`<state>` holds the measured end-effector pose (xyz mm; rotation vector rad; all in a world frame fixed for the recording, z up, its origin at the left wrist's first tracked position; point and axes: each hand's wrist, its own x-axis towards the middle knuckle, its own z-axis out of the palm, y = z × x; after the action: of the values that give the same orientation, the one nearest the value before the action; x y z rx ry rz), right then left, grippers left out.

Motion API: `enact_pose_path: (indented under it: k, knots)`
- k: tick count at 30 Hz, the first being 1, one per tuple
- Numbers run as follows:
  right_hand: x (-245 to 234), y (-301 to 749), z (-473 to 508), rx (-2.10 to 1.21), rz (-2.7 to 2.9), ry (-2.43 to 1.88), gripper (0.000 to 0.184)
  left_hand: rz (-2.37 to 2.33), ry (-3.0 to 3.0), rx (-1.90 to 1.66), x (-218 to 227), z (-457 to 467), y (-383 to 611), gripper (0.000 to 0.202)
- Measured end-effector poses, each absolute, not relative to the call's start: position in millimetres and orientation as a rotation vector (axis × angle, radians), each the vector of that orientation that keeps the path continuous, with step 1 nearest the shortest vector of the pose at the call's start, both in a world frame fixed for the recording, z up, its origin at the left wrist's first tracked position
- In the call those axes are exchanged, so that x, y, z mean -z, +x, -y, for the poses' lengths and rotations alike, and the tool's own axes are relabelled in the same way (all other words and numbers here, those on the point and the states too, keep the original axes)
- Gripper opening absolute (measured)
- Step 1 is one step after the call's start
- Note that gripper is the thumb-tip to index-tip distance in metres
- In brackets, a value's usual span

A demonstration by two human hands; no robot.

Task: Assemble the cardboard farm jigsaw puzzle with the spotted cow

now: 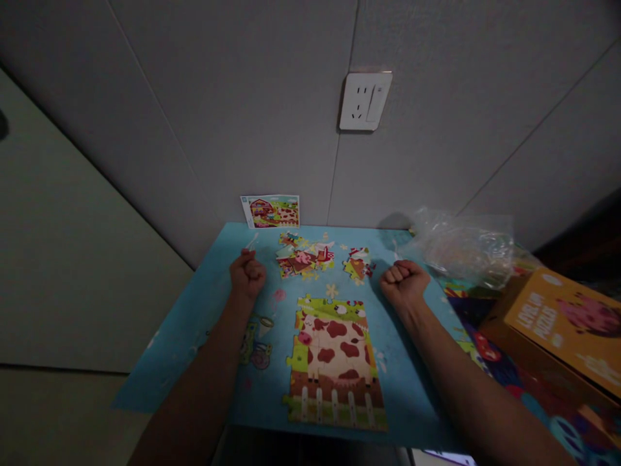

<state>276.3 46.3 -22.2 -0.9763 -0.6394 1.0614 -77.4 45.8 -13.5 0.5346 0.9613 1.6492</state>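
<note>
My left hand [247, 274] rests as a closed fist on the blue mat [194, 323], left of a pile of loose puzzle pieces [303, 255]. My right hand [404, 283] is also a closed fist on the mat, just right of a smaller cluster of pieces [358, 263]. Nothing shows inside either fist. Between my forearms lies a partly assembled cow puzzle [334, 359] with a white fence along its bottom. A small reference picture card [272, 211] leans against the wall behind the pieces.
A crumpled clear plastic bag [466, 249] lies at the mat's far right. An orange puzzle box [567, 327] sits at the right edge. A white wall socket [365, 100] is mounted above. Another colourful mat [514, 382] lies under the box.
</note>
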Motion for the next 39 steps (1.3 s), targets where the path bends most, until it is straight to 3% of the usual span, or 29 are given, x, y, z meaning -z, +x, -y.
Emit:
enact_pose_path:
  k: [4, 6, 7, 9, 10, 12, 14, 22, 28, 33, 39]
  knots:
    - [18, 281, -38, -1.339, 0.717, -0.685, 0.034, -0.829, 0.595, -1.475, 26, -33, -86, 0.026]
    - [16, 284, -33, -1.632, 0.747, -0.355, 0.023, -0.749, 0.637, -1.333, 33, -30, -94, 0.049]
    - [15, 286, -31, -1.779, 0.754, -0.212, 0.022, -0.685, 0.667, -1.237, 35, -30, -98, 0.071]
    - [13, 290, -26, -2.0, 0.783, -0.112, 0.054, -0.361, 0.804, -0.833, 35, -31, -106, 0.118]
    - [12, 292, -24, -2.07, 0.818, -0.155, 0.071, -0.274, 0.82, -0.726, 33, -32, -108, 0.13]
    - [10, 295, -21, -2.157, 0.916, -0.347, 0.092, -0.217, 0.788, -0.659, 27, -32, -111, 0.142]
    - [8, 296, -20, -2.205, 0.998, -0.499, 0.097, -0.285, 0.691, -0.702, 19, -30, -109, 0.148]
    - [-4, 288, -15, -2.27, 1.063, -0.479, 0.101, -0.403, 0.561, -0.827, 3, -21, -101, 0.141]
    - [21, 289, -20, -2.286, 0.886, 0.307, 0.089, -0.501, 0.607, -1.019, 30, -22, -112, 0.106]
    - [23, 281, -21, -2.28, 0.627, 0.706, 0.062, -0.575, 0.672, -1.166, 55, -23, -115, 0.081]
    - [21, 275, -17, -2.266, 0.518, 0.742, 0.049, -0.629, 0.661, -1.234, 56, -21, -111, 0.082]
